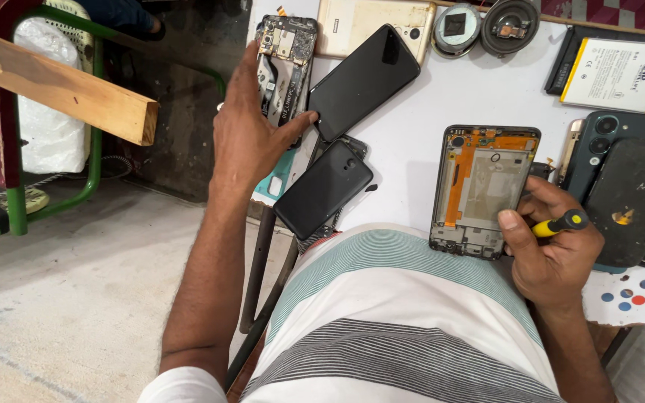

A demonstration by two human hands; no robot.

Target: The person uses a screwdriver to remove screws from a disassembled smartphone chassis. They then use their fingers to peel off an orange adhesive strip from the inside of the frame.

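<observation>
Gripping the yellow-handled screwdriver (561, 222) in my clenched right hand (554, 246), I had the opened phone (483, 190) lying stripped before me, unreassembled, while my open left hand (251, 134) touched a black phone (363, 78).

Colours on my bench
I see an orange-ribboned phone frame (484, 191), a yellow-and-black screwdriver (561, 222), black phones (362, 80), and a white table (427, 119).

Left hand (251, 138) reaches out, fingers spread; right hand (554, 246) seemingly fisted.
</observation>
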